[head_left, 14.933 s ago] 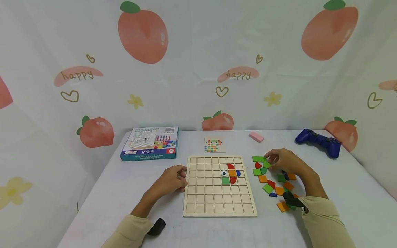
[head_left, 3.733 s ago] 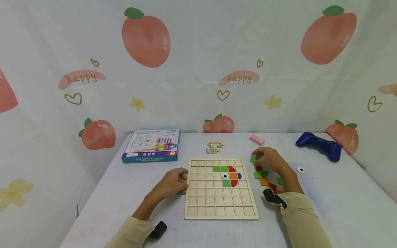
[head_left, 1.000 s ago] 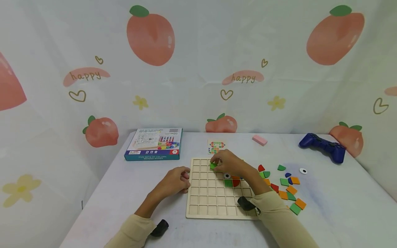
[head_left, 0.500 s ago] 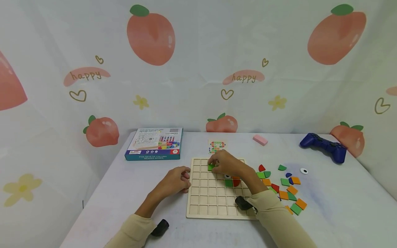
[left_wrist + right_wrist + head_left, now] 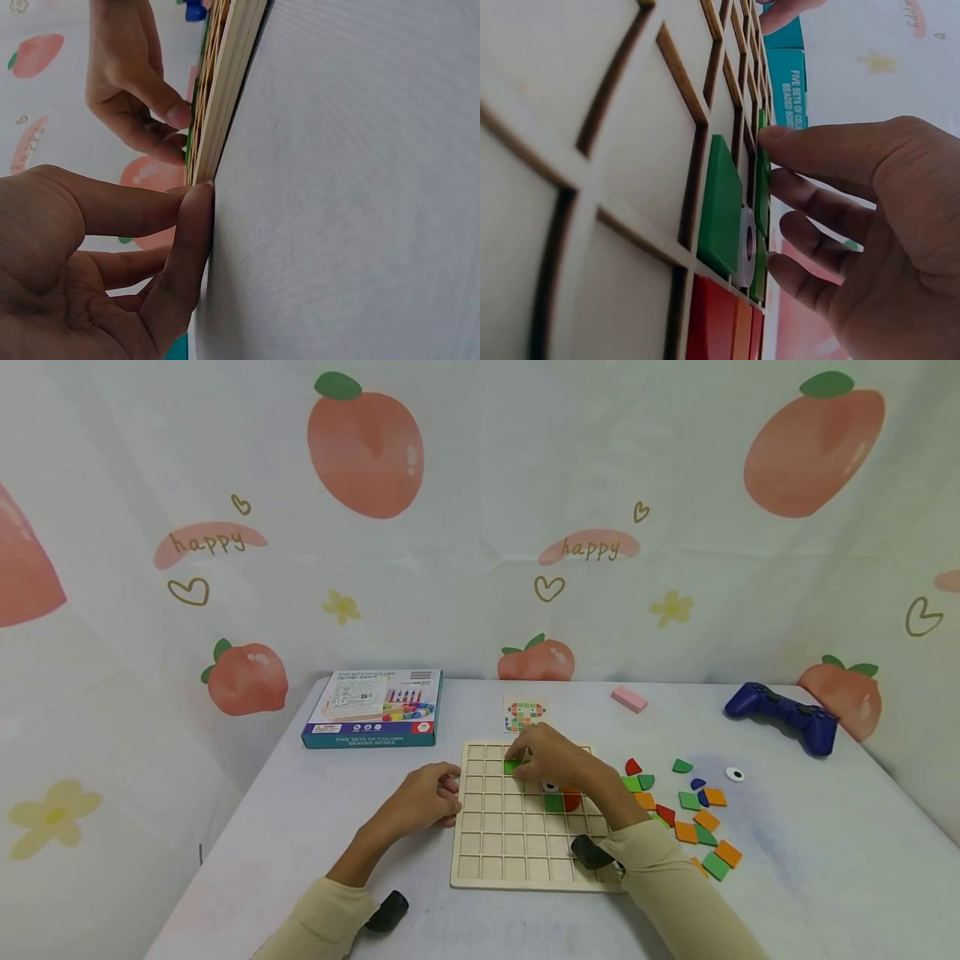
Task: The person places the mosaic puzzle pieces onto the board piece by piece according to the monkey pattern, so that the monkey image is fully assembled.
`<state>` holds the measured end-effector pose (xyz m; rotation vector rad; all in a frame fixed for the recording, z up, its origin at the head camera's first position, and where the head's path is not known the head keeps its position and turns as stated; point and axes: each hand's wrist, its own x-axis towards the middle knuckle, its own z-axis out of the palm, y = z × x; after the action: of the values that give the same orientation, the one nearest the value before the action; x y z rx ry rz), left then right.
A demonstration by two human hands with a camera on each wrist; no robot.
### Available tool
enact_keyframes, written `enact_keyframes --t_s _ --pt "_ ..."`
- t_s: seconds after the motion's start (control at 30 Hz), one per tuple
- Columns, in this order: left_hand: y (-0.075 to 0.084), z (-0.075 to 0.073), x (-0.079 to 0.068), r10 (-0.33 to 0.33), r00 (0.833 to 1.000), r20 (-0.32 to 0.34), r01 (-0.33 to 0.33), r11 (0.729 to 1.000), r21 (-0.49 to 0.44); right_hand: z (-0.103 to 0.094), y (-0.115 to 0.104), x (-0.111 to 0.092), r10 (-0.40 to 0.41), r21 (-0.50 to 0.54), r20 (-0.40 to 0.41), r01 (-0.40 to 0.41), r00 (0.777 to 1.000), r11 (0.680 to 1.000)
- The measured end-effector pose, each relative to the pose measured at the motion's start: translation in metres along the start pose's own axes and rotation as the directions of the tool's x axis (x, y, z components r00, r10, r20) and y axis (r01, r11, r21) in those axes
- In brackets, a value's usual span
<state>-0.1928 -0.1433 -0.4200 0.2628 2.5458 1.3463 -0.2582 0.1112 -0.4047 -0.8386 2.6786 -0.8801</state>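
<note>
The wooden grid board (image 5: 487, 843) lies flat on the table. My left hand (image 5: 416, 797) is at its left side; in the left wrist view the thumb and finger tips rest against the board's edge (image 5: 225, 97). Over the board's upper rows, my right hand (image 5: 551, 756) pinches a light green square tile (image 5: 512, 767) right at a cell. Partly hidden beneath this hand are an eye tile (image 5: 551, 787), a green square (image 5: 553, 803) and a red rounded tile (image 5: 572, 800). The right wrist view shows the thumb on a green tile's edge (image 5: 762, 150).
Loose orange, green, red and blue tiles (image 5: 686, 832) lie scattered right of the board, with another eye tile (image 5: 735, 774). Behind the board are a pattern card (image 5: 525, 714) and a pink block (image 5: 628, 698). A box (image 5: 371, 710) stands back left, a blue game controller (image 5: 780, 717) back right.
Since the earliest frame, two green squares joined the upper row. My right hand then carried another green tile from the pile to their left, shifting it slightly down-left. The left hand stayed put.
</note>
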Motion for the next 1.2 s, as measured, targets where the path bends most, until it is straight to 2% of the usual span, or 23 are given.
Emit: enact_keyframes --t_s 0.2,0.4,0.5,0.9,1.2 --pt "-0.002 0.002 0.002 -0.007 1.0 0.004 0.007 1.0 0.001 -0.004 0.004 -0.006 -0.002 0.009 -0.005 0.002 1.0 1.0" --pt "-0.003 0.003 0.001 0.002 1.0 0.001 -0.002 1.0 0.021 -0.016 0.012 -0.018 -0.024 0.045 -0.027 0.025 0.999 0.999" --pt "-0.002 0.002 0.0 0.005 1.0 -0.001 -0.005 1.0 0.017 -0.022 0.019 -0.026 0.006 0.056 -0.036 -0.004 0.999 0.998" --pt "-0.003 0.001 -0.001 0.007 1.0 -0.002 -0.007 1.0 0.002 -0.041 0.047 -0.052 0.127 -0.024 -0.061 -0.129 0.99 0.991" --pt "-0.002 0.001 0.0 0.009 1.0 -0.003 -0.009 1.0 0.0 -0.056 0.069 -0.075 0.178 -0.055 -0.069 -0.182 0.982 0.982"
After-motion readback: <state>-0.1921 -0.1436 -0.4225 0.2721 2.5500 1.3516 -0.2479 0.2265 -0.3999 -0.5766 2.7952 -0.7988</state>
